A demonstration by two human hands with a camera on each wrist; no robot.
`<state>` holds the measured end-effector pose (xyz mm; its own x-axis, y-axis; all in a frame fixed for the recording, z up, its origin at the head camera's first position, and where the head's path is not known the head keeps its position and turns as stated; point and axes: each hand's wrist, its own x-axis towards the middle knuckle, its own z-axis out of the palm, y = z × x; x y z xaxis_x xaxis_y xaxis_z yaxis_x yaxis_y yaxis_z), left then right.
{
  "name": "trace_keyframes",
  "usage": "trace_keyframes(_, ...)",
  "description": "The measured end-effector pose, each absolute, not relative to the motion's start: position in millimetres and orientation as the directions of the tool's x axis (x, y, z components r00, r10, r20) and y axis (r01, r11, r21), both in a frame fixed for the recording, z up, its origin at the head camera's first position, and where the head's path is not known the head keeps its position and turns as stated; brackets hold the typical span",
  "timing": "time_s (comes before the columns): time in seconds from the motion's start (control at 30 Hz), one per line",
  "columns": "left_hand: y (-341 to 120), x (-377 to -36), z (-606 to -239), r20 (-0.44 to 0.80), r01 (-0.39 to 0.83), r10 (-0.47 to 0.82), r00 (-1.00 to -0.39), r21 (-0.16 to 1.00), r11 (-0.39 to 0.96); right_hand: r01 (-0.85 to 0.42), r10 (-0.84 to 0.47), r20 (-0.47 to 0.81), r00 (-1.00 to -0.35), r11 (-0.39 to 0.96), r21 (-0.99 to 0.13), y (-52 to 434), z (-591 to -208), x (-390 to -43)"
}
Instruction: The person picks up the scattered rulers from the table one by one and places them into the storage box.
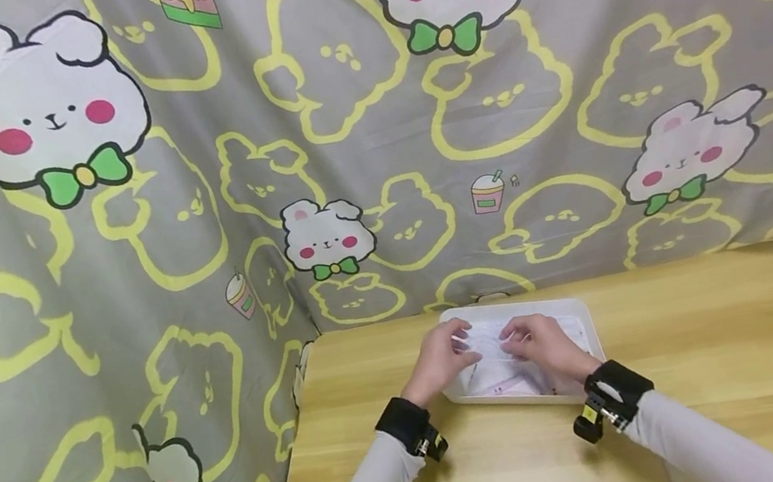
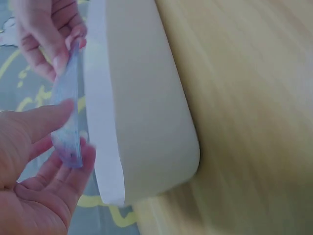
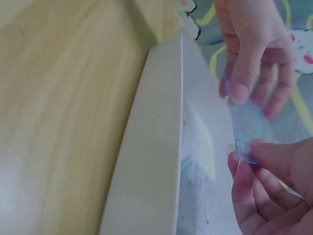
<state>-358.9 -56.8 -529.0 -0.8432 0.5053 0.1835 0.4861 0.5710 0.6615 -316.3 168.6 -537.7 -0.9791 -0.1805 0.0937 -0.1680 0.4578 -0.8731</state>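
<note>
Both hands hold a clear bluish protractor with a curved edge and fine markings, above a white tray. My left hand pinches one end between thumb and fingers. At the other end, my right hand pinches it the same way. In the left wrist view the protractor stands nearly edge-on beside the tray wall. Inside the tray, pale purple-pink items lie toward the front, partly covered by the right hand in the head view.
The tray stands at the back of a wooden table, close to a grey curtain printed with rabbits and yellow outlines. That curtain also runs along the table's left side. Black wrist-worn cameras sit on both wrists.
</note>
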Motion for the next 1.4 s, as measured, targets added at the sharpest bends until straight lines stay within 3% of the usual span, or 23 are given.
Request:
trace_keyframes(0.23,-51.5,-375.7,-527.9,0.197,0.603,0.570,-0.797,0.312,0.734,-0.214,-0.162,0.154,-0.975,0.478,-0.852,165.0,-549.3,-341.9)
trace_keyframes(0.4,-49.4,-384.2,-526.7,0.182,0.579,0.551,-0.814,0.202,0.790,-0.243,-0.185,0.167,-0.969,0.550,-0.799,158.0,-547.4,-353.3)
trace_keyframes(0.63,-46.1,-392.1,-532.5,0.170,0.502,0.501,-0.849,-0.042,0.864,-0.301,-0.248,0.184,-0.951,0.618,-0.726,147.0,-547.0,-367.8)
trace_keyframes(1.03,-26.6,-396.8,-530.4,0.051,0.396,0.413,-0.909,-0.202,0.896,-0.330,-0.298,0.166,-0.940,0.673,-0.662,141.7,-561.4,-385.4)
trace_keyframes(1.4,-22.5,-396.6,-529.5,-0.044,0.334,0.331,-0.943,-0.131,0.933,-0.368,-0.287,0.231,-0.930,0.692,-0.621,139.4,-565.8,-383.6)
